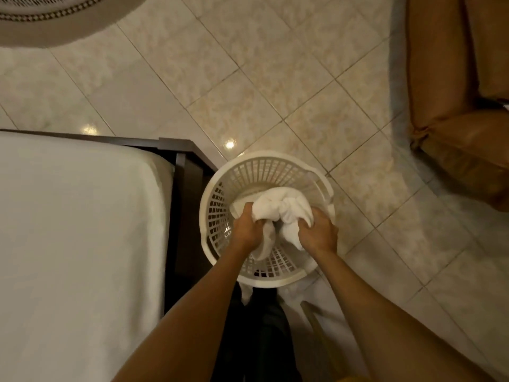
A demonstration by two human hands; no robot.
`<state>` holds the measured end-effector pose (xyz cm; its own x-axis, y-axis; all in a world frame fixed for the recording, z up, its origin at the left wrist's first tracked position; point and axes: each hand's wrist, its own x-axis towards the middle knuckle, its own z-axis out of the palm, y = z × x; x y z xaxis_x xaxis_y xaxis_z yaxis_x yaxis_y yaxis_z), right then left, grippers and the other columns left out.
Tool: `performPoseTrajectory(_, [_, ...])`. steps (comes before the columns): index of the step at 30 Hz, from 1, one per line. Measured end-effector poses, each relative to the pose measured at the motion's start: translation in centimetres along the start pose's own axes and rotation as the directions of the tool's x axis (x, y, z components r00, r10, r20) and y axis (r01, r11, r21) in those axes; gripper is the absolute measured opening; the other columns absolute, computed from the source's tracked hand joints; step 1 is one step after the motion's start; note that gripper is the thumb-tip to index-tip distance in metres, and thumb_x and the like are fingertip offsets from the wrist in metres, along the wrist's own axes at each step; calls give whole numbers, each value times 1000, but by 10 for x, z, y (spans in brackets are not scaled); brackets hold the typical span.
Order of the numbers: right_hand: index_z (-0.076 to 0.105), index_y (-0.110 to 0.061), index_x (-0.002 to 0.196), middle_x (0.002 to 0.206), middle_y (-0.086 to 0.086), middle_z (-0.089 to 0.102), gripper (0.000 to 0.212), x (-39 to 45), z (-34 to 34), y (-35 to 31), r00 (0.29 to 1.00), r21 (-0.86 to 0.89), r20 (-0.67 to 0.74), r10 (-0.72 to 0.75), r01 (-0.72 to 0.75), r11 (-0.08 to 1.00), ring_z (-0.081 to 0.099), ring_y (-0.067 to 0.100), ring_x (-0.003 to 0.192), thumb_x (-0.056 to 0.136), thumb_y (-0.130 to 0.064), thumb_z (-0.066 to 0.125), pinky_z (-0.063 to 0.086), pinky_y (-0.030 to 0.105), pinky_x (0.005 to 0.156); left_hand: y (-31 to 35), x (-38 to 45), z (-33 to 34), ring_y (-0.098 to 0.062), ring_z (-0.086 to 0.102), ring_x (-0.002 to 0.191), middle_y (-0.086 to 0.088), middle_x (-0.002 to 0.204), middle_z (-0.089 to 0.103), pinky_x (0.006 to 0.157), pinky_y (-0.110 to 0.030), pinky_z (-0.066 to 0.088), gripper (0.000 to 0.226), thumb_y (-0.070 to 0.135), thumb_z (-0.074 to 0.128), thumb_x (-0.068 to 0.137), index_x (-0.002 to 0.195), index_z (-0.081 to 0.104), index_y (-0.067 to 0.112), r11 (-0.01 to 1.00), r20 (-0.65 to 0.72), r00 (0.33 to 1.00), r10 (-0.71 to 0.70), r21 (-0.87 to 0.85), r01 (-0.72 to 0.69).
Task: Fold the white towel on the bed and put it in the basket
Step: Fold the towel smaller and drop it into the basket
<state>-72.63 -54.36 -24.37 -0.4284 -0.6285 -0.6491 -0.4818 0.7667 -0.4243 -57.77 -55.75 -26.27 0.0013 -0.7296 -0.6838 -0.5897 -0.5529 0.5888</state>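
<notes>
The white towel is bunched and crumpled over the mouth of a round white slatted plastic basket that stands on the tiled floor beside the bed's corner. My left hand grips the towel's left part, and my right hand grips its right part. Both hands sit over the basket's opening. A tail of the towel hangs down between the hands into the basket. The bed, covered in a white sheet, fills the lower left.
The bed's dark wooden frame touches or nearly touches the basket's left side. A brown leather seat stands at the right. A round beige woven object lies at the top left. Beige floor tiles stretch beyond the basket.
</notes>
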Motion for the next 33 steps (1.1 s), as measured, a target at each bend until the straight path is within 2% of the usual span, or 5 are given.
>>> performPoseTrajectory(8, [33,-20,143,136,11,51,57,0,40,20,953,175,223,204,-245,954,51,33,121,89,-17,51,44,37,96,-14,17,-2,-37,62,102,-18,115,63,84,-48,53,36,23,50,92,126,42,12,951,48,983,179,247,-185])
performPoseTrajectory(13, [41,-26,136,125,7,59,63,19,67,60,871,105,404,281,-349,931,59,27,108,75,-21,53,54,38,85,-65,26,20,-40,60,108,-24,115,63,95,-47,45,42,8,43,94,135,35,13,857,261,965,6,496,-140])
performPoseTrajectory(18, [43,-19,136,132,11,55,49,27,64,58,903,-48,366,226,-224,973,55,30,115,92,-42,40,47,33,90,-84,8,42,-42,55,116,-27,128,56,99,-46,41,60,15,41,96,150,14,13,899,341,935,-101,433,-61])
performPoseTrajectory(24, [12,-23,150,154,9,27,90,24,62,50,921,-207,390,16,71,976,33,30,137,73,-7,56,36,46,109,-76,16,40,-38,37,136,-22,155,24,114,-45,30,69,20,40,97,151,1,6,873,412,892,-184,486,-44])
performPoseTrajectory(33, [7,-19,151,160,7,6,81,36,54,35,853,-459,521,-21,301,836,20,29,144,84,-8,52,24,38,115,-68,25,34,-36,24,143,-17,160,7,117,-45,22,78,20,47,94,151,-5,6,828,439,870,-224,557,-68])
